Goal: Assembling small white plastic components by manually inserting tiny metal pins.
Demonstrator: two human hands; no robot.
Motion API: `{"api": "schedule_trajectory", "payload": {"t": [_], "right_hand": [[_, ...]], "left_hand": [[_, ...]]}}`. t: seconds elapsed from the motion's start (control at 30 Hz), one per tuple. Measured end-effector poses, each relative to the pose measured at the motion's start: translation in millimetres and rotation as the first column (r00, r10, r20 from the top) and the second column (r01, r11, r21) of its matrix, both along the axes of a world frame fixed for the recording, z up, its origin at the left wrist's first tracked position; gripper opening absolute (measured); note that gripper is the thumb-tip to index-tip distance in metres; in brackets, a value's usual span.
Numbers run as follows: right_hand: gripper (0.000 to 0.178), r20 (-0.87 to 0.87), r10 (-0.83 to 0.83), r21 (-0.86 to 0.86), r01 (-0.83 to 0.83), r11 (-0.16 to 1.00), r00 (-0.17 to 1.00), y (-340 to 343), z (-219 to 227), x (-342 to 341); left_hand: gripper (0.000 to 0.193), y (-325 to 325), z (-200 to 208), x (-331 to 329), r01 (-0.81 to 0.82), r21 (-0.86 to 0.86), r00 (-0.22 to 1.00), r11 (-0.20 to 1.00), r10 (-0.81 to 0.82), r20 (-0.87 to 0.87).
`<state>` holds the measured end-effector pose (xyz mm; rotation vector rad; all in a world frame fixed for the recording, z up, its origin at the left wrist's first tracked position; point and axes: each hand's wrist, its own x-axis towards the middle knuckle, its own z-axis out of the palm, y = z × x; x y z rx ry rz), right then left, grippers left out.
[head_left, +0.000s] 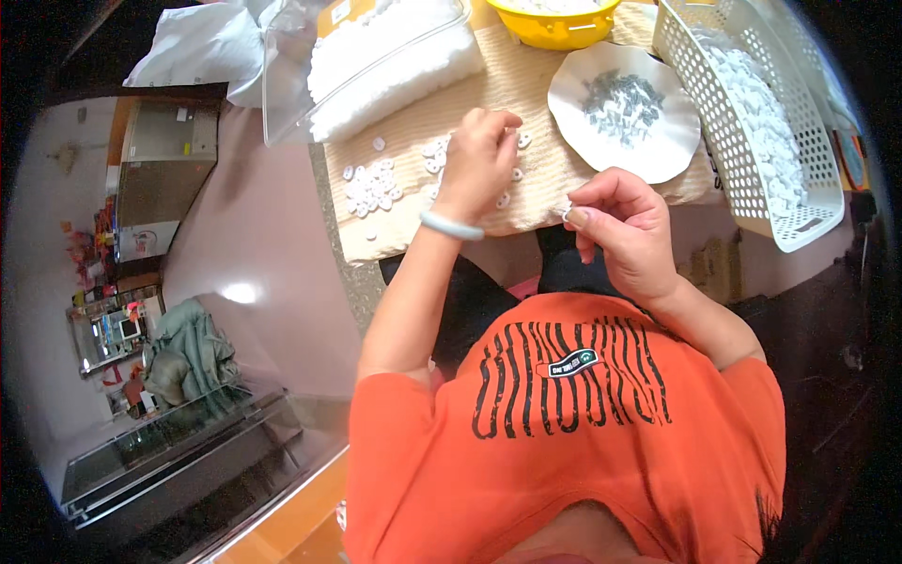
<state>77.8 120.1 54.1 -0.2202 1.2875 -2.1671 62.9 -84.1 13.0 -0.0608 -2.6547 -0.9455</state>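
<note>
My left hand [481,160], a pale bangle [451,226] at its wrist, is over the cloth-covered table with its fingers curled and closed. What they hold, if anything, is hidden. Small white round pieces with dark centres [503,200] lie under and around that hand, and a denser cluster of the same pieces [373,188] lies to its left. Near the table's front edge my right hand [625,226] pinches a small white piece [566,212] between thumb and forefinger. Beyond it a white, wavy-rimmed plate [575,127] holds many small grey and whitish parts.
A clear plastic bin [289,94] full of small white pieces stands at the back left. A yellow basin [554,30] with white contents is at the back. On the right, a white perforated basket [816,193] holds more white pieces. Beige ribbed cloth [395,246] covers the table.
</note>
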Motion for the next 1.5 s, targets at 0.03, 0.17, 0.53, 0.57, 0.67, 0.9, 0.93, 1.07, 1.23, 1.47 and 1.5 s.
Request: {"api": "schedule_trajectory", "payload": {"t": [0.03, 0.17, 0.53, 0.57, 0.67, 0.9, 0.93, 1.07, 1.23, 1.47, 1.5], "right_hand": [[0.010, 0.010, -0.022, -0.012, 0.022, 1.000, 1.000, 1, 2, -1], [0.011, -0.026, -0.085, -0.046, 0.084, 0.995, 0.996, 9, 9, -2], [0.014, -0.238, -0.104, -0.218, 0.051, 0.975, 0.966, 9, 28, 6], [0.014, -0.263, -0.092, -0.213, 0.035, 0.976, 0.960, 9, 29, 6], [0.013, -0.490, -0.104, -0.167, 0.024, 0.986, 0.866, 6, 28, 4], [0.015, -0.448, -0.018, -0.125, -0.043, 0.991, 0.894, -3, 25, 6], [0.015, -0.417, 0.000, -0.129, -0.059, 0.990, 0.909, -4, 25, 7], [0.015, -0.397, 0.019, -0.127, -0.076, 0.989, 0.917, -5, 22, 8], [0.014, -0.488, 0.069, -0.111, -0.141, 0.984, 0.870, -8, 26, 3], [0.014, -0.370, 0.149, -0.185, -0.229, 0.956, 0.917, -4, 24, 4], [0.014, -0.352, 0.147, -0.160, -0.214, 0.963, 0.925, -4, 23, 5]], "left_hand": [[0.019, 4, 8, 6, -0.031, 0.386, 0.993, 0.922, -0.017, 0.120], [0.020, 33, 56, 43, -0.076, 0.946, 0.966, 0.316, -0.211, 0.148], [0.029, 60, 88, 92, -0.022, 0.979, 0.950, 0.202, -0.300, 0.083], [0.029, 62, 90, 94, -0.023, 0.980, 0.951, 0.196, -0.297, 0.082], [0.029, 64, 89, 99, -0.033, 0.982, 0.975, 0.185, -0.209, 0.072], [0.026, 56, 87, 108, -0.003, 0.908, 0.968, 0.418, -0.227, 0.108], [0.028, 57, 88, 108, -0.074, 0.949, 0.968, 0.305, -0.207, 0.142], [0.035, 54, 88, 106, -0.068, 0.961, 0.978, 0.267, -0.172, 0.117], [0.037, 50, 93, 103, -0.054, 0.941, 0.952, 0.335, -0.267, 0.150], [0.033, 50, 92, 104, -0.081, 0.955, 0.971, 0.285, -0.192, 0.140], [0.030, 51, 90, 104, -0.059, 0.961, 0.982, 0.272, -0.155, 0.104]]}}
